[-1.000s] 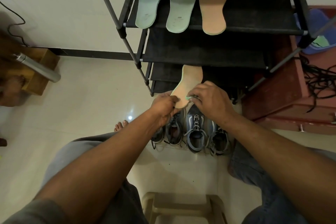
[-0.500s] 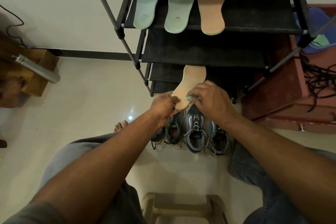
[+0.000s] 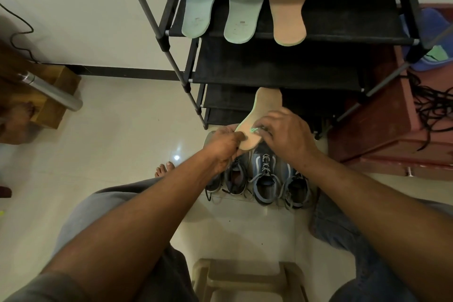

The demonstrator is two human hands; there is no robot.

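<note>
A tan insole (image 3: 262, 113) is held above a row of blue-grey sneakers (image 3: 264, 174) on the floor. My left hand (image 3: 221, 147) pinches the insole's near end from the left. My right hand (image 3: 286, 135) grips the same end from the right, fingers curled over its pale green edge. The insole's far end points toward the black shoe rack (image 3: 343, 29). On the rack's top shelf lie two pale green insoles (image 3: 203, 0) (image 3: 245, 5) and one tan insole (image 3: 289, 5).
A beige plastic stool (image 3: 245, 279) sits between my knees. A wooden block with a metal cylinder (image 3: 51, 91) stands at the left. A reddish cabinet (image 3: 397, 135) with black cords (image 3: 436, 100) is at the right. Bare toes (image 3: 164, 169) rest on the tiled floor.
The insole has tilted slightly, its far end swinging a little to the right. Both hands keep their hold at the near end.
</note>
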